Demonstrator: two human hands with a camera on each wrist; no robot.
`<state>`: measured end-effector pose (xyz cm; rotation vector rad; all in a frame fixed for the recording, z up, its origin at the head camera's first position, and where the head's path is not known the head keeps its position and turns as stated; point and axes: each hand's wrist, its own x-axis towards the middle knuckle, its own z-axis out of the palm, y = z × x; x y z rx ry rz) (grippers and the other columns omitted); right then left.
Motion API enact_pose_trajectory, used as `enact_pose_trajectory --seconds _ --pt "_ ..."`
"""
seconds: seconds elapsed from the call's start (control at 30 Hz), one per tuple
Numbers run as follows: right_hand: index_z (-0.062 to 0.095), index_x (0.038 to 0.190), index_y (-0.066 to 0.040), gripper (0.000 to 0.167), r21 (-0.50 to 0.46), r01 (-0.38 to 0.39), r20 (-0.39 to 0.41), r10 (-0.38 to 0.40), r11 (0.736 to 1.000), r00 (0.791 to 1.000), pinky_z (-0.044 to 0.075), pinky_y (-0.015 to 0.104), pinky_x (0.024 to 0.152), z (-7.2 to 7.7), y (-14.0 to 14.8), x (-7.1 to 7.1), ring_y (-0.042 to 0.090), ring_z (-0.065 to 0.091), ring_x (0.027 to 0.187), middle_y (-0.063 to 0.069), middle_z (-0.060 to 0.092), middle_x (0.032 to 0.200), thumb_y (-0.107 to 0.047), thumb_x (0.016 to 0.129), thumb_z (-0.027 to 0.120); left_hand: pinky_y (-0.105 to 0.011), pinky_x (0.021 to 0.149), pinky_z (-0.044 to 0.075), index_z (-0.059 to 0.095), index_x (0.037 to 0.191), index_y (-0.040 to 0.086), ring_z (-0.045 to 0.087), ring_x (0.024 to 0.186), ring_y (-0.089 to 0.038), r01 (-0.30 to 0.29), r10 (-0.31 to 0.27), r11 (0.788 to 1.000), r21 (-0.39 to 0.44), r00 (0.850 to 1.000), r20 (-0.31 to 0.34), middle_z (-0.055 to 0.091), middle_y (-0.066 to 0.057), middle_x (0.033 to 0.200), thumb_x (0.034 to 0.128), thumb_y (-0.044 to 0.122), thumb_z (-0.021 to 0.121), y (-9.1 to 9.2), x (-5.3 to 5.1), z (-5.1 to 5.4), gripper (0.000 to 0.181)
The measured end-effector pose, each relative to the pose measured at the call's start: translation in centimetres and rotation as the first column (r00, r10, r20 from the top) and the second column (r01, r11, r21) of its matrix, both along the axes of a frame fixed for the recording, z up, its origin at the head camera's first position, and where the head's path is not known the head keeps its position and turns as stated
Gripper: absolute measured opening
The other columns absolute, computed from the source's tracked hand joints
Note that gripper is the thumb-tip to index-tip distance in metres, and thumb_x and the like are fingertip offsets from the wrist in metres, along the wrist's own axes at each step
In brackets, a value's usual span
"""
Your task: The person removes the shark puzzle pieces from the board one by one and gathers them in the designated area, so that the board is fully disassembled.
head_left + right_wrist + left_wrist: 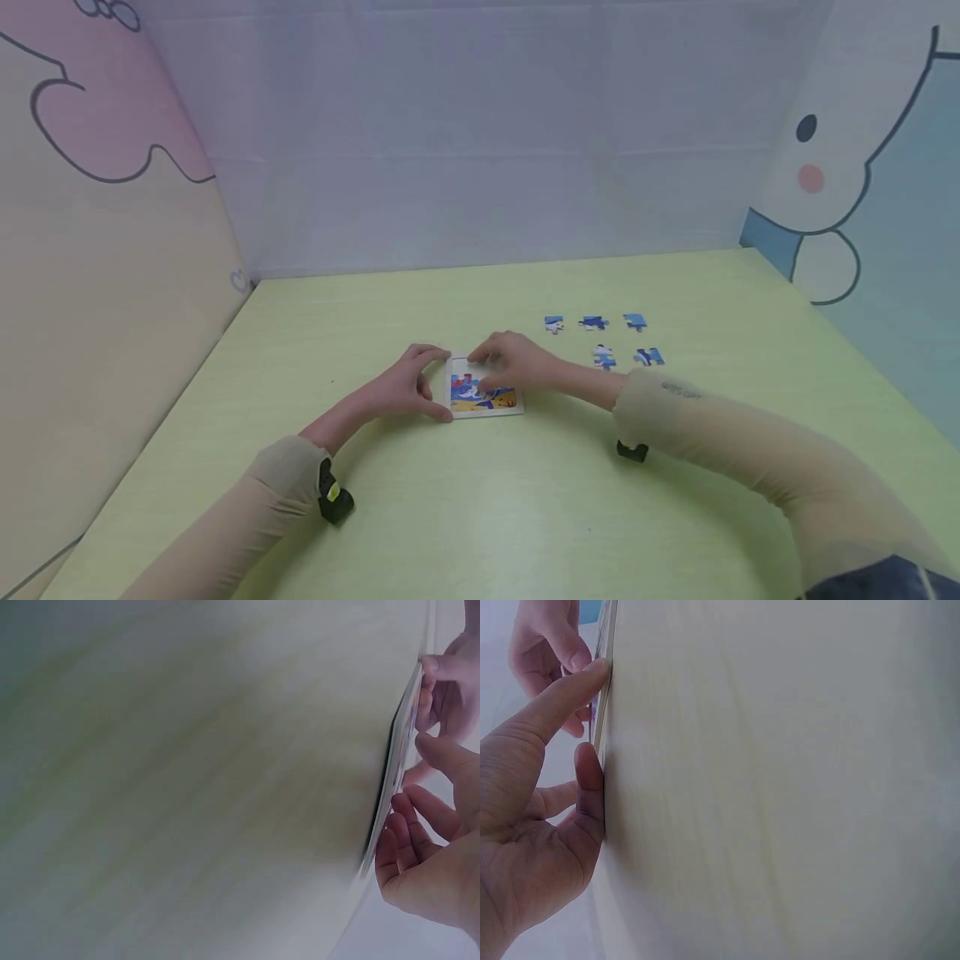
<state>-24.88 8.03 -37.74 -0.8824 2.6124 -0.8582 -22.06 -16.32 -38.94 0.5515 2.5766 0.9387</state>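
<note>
A small jigsaw board (486, 414) with a white rim lies flat on the table, its lower part filled with a colourful sea picture. My left hand (405, 387) holds its left side, thumb at the near corner and forefinger at the far one. Over the board's upper part is my right hand (521, 362), its thumb and fingertips spread apart at the surface. In the right wrist view the right hand (439, 825) touches the board (390, 776), with no piece visible between the fingers. Part of the picture is hidden beneath this hand.
Several loose blue-and-white jigsaw pieces (593, 322) lie in two rows beyond my right forearm. The pale yellow table (480, 508) meets a plain cloth wall (480, 167) at the back and printed cartoon walls at the sides.
</note>
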Motion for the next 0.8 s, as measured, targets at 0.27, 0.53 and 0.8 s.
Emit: enact_pose_trajectory --seconds 0.27,0.53,0.8 --pt "0.074 0.114 -0.013 0.034 0.031 -0.028 -0.043 0.030 0.999 0.999 0.044 0.031 0.090 -0.1 -1.0 0.8 0.014 0.054 0.100 0.000 0.067 0.107 -0.026 0.083 0.080 -0.022 0.070 0.046 0.036 0.151 0.014 0.055 0.076 -0.013 0.008 -0.008 1.000 0.008 1.000 0.000 0.024 -0.010 0.154 0.0743 0.035 0.087 0.0 0.0 0.0 0.095" --pt "0.068 0.111 -0.011 0.031 0.000 0.004 -0.020 -0.004 1.000 1.000 0.049 0.029 0.091 -0.1 -1.6 1.3 0.014 0.057 0.096 0.001 0.068 0.105 -0.018 0.083 0.080 -0.022 0.070 0.046 0.036 0.151 0.013 0.055 0.075 -0.013 0.005 -0.005 1.000 0.001 1.000 -0.005 0.024 -0.011 0.153 0.0743 0.033 0.087 0.0 -0.1 -0.1 0.094" --pt "0.070 0.110 -0.007 0.029 -0.017 0.040 0.008 -0.040 0.999 0.999 0.053 0.025 0.084 0.2 -1.9 1.5 0.011 0.062 0.087 0.003 0.072 0.099 -0.015 0.083 0.079 -0.022 0.069 0.045 0.036 0.151 0.012 0.054 0.074 -0.012 0.010 -0.010 1.000 0.004 1.000 -0.007 0.025 -0.012 0.152 0.0740 0.033 0.088 0.0 -0.1 -0.1 0.095"
